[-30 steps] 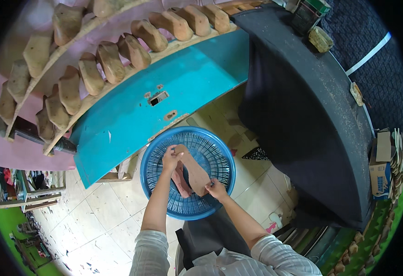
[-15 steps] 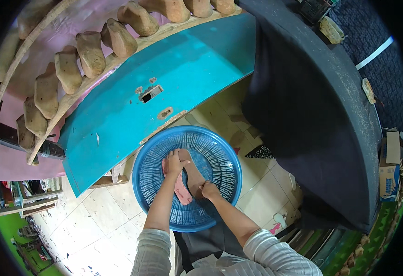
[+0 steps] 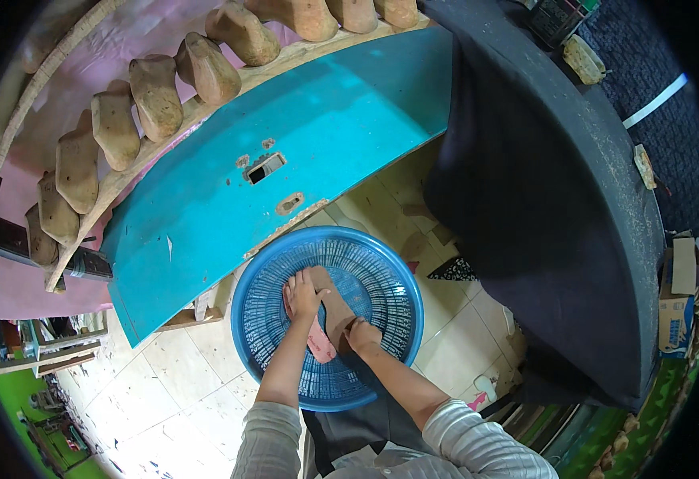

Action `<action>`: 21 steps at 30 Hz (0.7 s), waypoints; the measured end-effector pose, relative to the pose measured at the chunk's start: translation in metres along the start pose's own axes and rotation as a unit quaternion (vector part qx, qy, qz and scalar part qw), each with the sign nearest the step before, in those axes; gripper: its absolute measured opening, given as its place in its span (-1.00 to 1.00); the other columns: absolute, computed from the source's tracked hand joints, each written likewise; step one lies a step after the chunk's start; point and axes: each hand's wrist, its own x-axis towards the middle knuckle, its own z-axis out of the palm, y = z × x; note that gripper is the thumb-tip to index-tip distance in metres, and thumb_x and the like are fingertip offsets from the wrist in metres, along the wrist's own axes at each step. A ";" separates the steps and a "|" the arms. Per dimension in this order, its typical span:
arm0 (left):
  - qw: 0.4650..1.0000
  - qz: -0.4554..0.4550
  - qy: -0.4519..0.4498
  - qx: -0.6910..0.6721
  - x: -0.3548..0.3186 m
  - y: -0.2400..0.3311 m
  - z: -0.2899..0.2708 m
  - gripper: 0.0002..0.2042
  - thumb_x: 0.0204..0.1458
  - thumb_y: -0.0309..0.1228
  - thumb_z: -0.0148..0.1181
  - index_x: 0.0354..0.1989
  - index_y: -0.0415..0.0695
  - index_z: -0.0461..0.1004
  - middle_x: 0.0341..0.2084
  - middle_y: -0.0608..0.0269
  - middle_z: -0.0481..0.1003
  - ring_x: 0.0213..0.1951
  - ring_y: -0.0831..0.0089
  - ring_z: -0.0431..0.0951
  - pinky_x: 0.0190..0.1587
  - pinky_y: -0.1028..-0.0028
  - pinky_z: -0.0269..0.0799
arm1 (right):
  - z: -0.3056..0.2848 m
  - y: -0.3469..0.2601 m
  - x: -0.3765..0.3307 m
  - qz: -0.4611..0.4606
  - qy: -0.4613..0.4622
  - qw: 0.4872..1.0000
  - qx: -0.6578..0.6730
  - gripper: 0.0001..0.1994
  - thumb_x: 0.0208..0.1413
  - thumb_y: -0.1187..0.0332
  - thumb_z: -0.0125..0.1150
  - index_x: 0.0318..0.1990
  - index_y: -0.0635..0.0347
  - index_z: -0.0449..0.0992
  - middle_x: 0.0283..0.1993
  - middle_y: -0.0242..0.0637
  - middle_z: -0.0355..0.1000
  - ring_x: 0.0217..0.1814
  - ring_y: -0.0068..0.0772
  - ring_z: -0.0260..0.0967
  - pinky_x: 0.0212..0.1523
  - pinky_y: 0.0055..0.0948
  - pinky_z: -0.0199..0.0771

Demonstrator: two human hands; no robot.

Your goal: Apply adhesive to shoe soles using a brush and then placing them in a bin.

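Observation:
A round blue slotted plastic basket (image 3: 381,275) sits in front of me over the tiled floor. Inside it lies a tan foot-shaped wooden form (image 3: 334,310) with a pink piece (image 3: 320,344) against its near side. My left hand (image 3: 301,295) rests on the form's upper left side, fingers curled over it. My right hand (image 3: 361,334) grips the form's near end. Both forearms in grey striped sleeves come up from the lower edge.
A turquoise board (image 3: 285,152) with small cut-outs slants across above the basket. Several wooden foot-shaped forms (image 3: 158,96) line curved racks at the top left. A dark cloth-covered table (image 3: 557,199) fills the right. Cardboard boxes (image 3: 677,295) stand at the far right.
The view has tilted down and closer, so the basket appears larger. Both hands stay on the form and have drawn a little nearer to me inside the basket.

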 end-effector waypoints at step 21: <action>0.953 0.078 0.204 -0.209 -0.169 0.104 -0.225 -0.92 -0.10 -0.43 0.28 -0.45 -0.15 0.54 -0.47 0.20 0.50 -0.36 0.22 0.42 -0.22 0.29 0.31 | -0.166 0.026 -0.201 -0.303 0.375 0.838 0.254 -0.79 -0.13 0.26 0.37 -0.50 0.20 0.54 -0.54 -0.27 0.46 -0.54 -0.30 0.42 -0.48 -0.37 0.35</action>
